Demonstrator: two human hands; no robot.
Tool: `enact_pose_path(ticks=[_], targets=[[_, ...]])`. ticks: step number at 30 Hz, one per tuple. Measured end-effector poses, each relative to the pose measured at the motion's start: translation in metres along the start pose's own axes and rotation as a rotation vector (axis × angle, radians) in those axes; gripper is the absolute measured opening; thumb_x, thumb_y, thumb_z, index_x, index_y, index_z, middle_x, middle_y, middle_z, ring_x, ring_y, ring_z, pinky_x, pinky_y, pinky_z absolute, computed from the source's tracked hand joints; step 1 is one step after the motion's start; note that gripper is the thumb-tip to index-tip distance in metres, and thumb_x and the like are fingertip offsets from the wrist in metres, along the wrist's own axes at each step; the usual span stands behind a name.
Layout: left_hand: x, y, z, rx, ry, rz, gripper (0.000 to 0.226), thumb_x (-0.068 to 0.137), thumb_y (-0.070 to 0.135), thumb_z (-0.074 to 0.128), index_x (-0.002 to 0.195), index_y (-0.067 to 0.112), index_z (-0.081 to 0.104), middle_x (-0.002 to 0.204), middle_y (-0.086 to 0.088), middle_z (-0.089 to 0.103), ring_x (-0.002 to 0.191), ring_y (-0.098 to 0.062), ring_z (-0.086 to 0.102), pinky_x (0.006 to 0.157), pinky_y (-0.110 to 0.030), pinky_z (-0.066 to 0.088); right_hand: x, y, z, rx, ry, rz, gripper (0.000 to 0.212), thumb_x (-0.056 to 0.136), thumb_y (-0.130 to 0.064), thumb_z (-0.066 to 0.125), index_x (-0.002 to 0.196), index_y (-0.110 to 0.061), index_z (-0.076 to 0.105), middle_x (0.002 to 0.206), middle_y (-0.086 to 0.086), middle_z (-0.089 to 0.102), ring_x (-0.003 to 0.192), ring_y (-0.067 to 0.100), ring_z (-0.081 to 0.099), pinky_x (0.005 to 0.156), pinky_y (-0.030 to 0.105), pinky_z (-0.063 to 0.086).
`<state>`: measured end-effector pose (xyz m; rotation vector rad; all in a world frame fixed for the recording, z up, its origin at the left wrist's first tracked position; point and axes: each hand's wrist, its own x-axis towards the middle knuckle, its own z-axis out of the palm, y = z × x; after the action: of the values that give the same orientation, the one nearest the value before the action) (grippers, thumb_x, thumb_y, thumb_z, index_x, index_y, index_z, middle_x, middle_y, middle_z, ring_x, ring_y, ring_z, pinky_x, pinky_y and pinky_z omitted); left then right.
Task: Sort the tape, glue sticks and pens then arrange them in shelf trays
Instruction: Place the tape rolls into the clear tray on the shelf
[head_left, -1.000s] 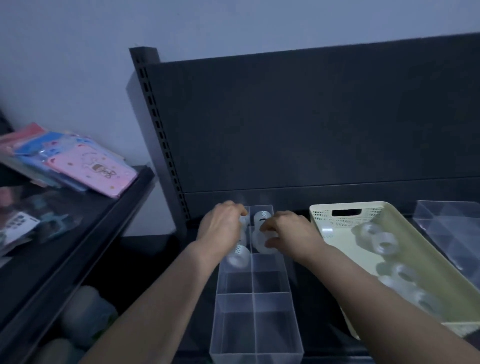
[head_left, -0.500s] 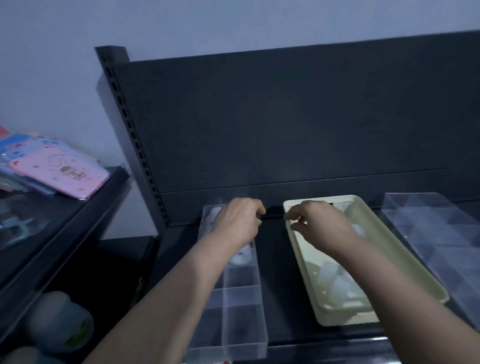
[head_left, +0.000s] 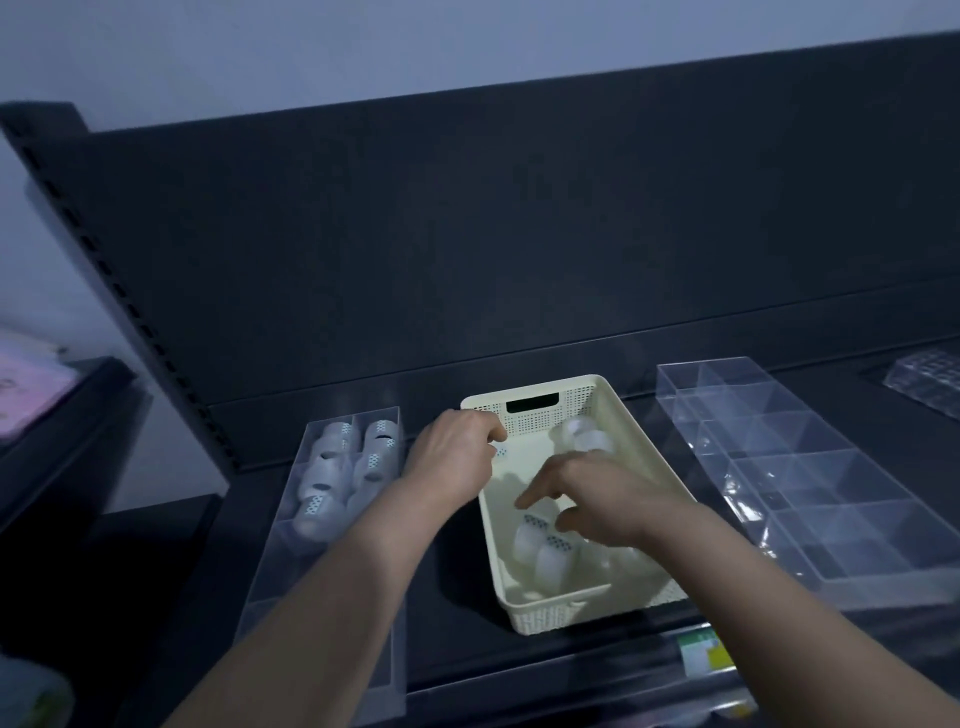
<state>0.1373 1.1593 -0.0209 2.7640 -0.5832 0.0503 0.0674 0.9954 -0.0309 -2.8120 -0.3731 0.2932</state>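
Two bare hands work at a cream basket (head_left: 561, 618) on the dark shelf (head_left: 457, 597). Right hand (head_left: 602, 493) is inside the basket, palm down. Its index finger stretches toward the left wall with the thumb apart from it, pinching nothing. It hovers just above two tape rolls (head_left: 545, 551) with dotted wraps near the basket's front-left corner; touching or not, cannot tell. Left hand (head_left: 452, 454) sits at the basket's left rim near the far-left corner, fingers curled over the edge. A bit of dotted roll shows under the fingertips, but whether it's gripped cannot be told. Far-corner rolls (head_left: 584, 436) lie in the basket's far-right corner. The right forearm crosses the basket's front-right corner and hides what lies there.

Left clear tray (head_left: 296, 566), divided, stands just beside the basket toward the shelf's left edge. Its far compartments hold sorted rolls (head_left: 337, 470), several, packed close. The left forearm passes over its near-right side and blocks that part. Right clear tray (head_left: 810, 467), also divided, stands right of the basket, a gap between them. Clear blister pack (head_left: 930, 387) lies at the shelf's far-right corner. Yellow-green label (head_left: 704, 654) is on the shelf's front edge below the basket. Dark back panel (head_left: 519, 234) stands behind everything, with a slotted upright (head_left: 104, 270) at its left. Pink packs (head_left: 26, 384) lie on the neighbouring shelf at far left, blurred.
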Motion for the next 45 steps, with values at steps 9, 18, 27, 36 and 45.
enact_pose_path(ticks=[9,18,27,36,45], targets=[[-0.012,0.014,-0.010,-0.027,0.009,-0.012,0.012,0.086,0.024,0.062,0.093,0.028,0.071,0.092,0.013,0.069,0.095,-0.013,0.063,0.078,-0.027,0.051,0.007,0.017,-0.006,0.012,0.124,0.060,0.035,0.086,-0.026,0.065,0.120,-0.028,0.057,0.118,-0.006,0.061,0.108,0.014,0.057,0.083,0.028,0.046],[-0.021,0.059,-0.006,0.172,-0.677,0.177,0.044,0.086,-0.003,0.055,0.106,0.033,0.070,0.116,0.010,0.061,0.073,-0.007,0.055,0.054,-0.021,0.046,-0.015,0.036,-0.011,-0.034,0.305,0.190,0.034,0.088,-0.032,0.061,0.121,-0.032,0.055,0.121,-0.005,0.060,0.110,0.020,0.057,0.085,0.033,0.048],[-0.018,0.042,-0.005,0.030,-0.472,0.197,0.031,0.081,0.027,0.071,0.112,0.028,0.067,0.106,0.003,0.064,0.097,-0.017,0.062,0.087,-0.037,0.052,-0.019,0.023,-0.014,-0.030,0.414,0.167,0.032,0.089,-0.034,0.058,0.121,-0.030,0.055,0.119,-0.006,0.060,0.110,0.019,0.056,0.083,0.032,0.045],[-0.060,-0.058,-0.081,-0.087,-0.078,-0.129,0.018,0.076,0.016,0.072,0.086,0.028,0.061,0.083,0.010,0.065,0.081,-0.012,0.064,0.080,-0.034,0.054,0.019,-0.069,-0.023,0.072,0.555,-0.042,0.031,0.091,-0.031,0.054,0.122,-0.027,0.054,0.113,-0.005,0.058,0.110,0.018,0.054,0.083,0.031,0.043],[-0.113,-0.132,-0.084,0.157,-0.077,-0.228,0.021,0.083,0.011,0.065,0.103,0.016,0.065,0.100,0.000,0.061,0.093,-0.019,0.059,0.078,-0.031,0.048,0.036,-0.147,0.010,0.078,0.383,-0.101,0.035,0.092,-0.030,0.054,0.127,-0.025,0.054,0.118,-0.001,0.050,0.107,0.021,0.055,0.084,0.031,0.044]])
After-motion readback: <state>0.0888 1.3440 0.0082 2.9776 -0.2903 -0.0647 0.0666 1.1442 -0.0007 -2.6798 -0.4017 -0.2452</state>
